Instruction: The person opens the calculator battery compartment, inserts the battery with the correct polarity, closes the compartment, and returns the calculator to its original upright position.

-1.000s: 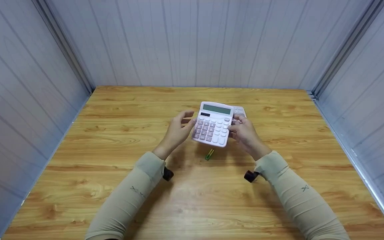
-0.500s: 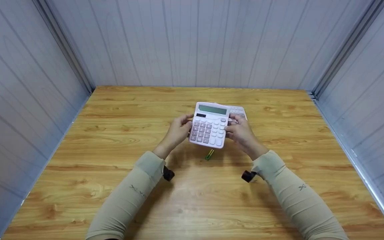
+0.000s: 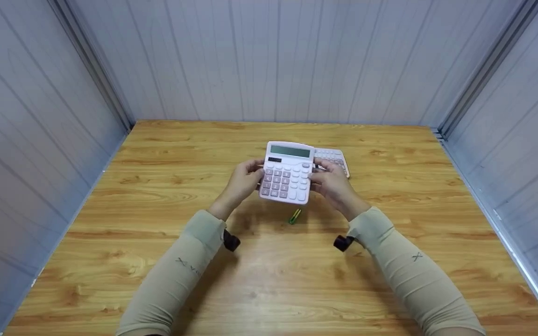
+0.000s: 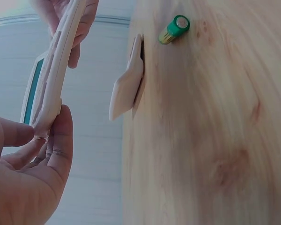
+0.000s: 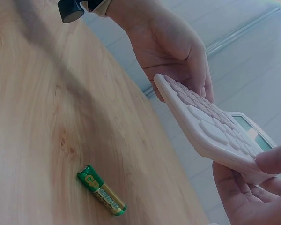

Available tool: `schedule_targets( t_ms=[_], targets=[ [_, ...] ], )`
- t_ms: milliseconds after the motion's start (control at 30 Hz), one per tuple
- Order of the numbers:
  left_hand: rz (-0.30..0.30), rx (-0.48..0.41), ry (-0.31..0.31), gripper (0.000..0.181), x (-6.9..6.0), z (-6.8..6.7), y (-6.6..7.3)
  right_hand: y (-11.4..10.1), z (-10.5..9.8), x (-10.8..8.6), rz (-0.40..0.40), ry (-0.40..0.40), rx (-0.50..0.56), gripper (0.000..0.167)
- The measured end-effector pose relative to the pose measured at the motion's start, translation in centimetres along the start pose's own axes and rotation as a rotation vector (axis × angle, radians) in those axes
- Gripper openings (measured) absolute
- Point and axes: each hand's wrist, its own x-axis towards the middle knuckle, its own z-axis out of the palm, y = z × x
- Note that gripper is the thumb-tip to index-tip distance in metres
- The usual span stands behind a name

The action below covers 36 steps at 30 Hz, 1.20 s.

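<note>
A pink and white calculator (image 3: 292, 178) is held up off the table between both hands, its keys and grey-green display facing the head camera. My left hand (image 3: 240, 183) grips its left edge, thumb in front and fingers behind, as the left wrist view shows with the calculator's side (image 4: 54, 89). On the opposite edge, my right hand (image 3: 336, 186) pinches it the same way. Below it on the table lies a green and gold battery (image 5: 101, 191). Partly hidden behind the held calculator and right hand is another light, keyed device (image 3: 336, 157), lying on the table.
The wood-patterned table (image 3: 269, 280) meets a pale panelled wall (image 3: 269, 60) at the back, with more panels at left and right. A small black device (image 3: 231, 241) is fixed at the left wrist, and a similar one (image 3: 343, 242) at the right.
The calculator has moved left and straightened slightly. The left hand's fingers have closed on its left edge. The right hand has travelled left with it, uncovering more of the device behind.
</note>
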Motion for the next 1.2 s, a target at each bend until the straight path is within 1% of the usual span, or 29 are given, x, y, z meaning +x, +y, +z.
schedule_targets(
  t_ms=[200, 333, 433, 500, 667, 800, 967, 1100, 1200],
  targets=[
    [-0.019, -0.015, 0.024, 0.038, 0.2, -0.9, 0.2, -0.2, 0.8, 0.7, 0.021, 0.066, 0.012, 0.055],
    [-0.041, -0.011, 0.044, 0.038, 0.3, -1.4, 0.6, -0.3, 1.5, 1.4, 0.011, 0.111, 0.032, 0.043],
    [-0.057, -0.001, 0.055, 0.039, 0.5, -1.7, 0.9, -0.4, 1.9, 2.0, 0.000, 0.132, 0.029, 0.032],
    [-0.071, 0.007, 0.066, 0.039, 0.6, -2.0, 1.1, -0.3, 2.1, 2.3, -0.002, 0.140, 0.021, 0.030],
    [-0.104, 0.035, 0.104, 0.039, 0.8, -2.4, 1.3, -0.2, 2.5, 3.0, -0.003, 0.129, 0.009, 0.035],
    [-0.108, 0.044, 0.128, 0.039, 1.1, -2.7, 1.3, 0.0, 2.9, 3.6, -0.006, 0.131, -0.029, 0.037],
    [-0.098, 0.061, 0.139, 0.037, 1.5, -2.9, 0.9, 0.3, 3.3, 4.2, 0.006, 0.152, -0.096, 0.037],
    [-0.097, 0.058, 0.145, 0.036, 2.0, -3.0, 0.3, 0.8, 3.6, 4.7, 0.024, 0.162, -0.120, 0.036],
    [-0.101, 0.057, 0.146, 0.037, 2.4, -3.1, -0.2, 1.2, 3.7, 5.0, 0.021, 0.165, -0.148, 0.036]
  ],
)
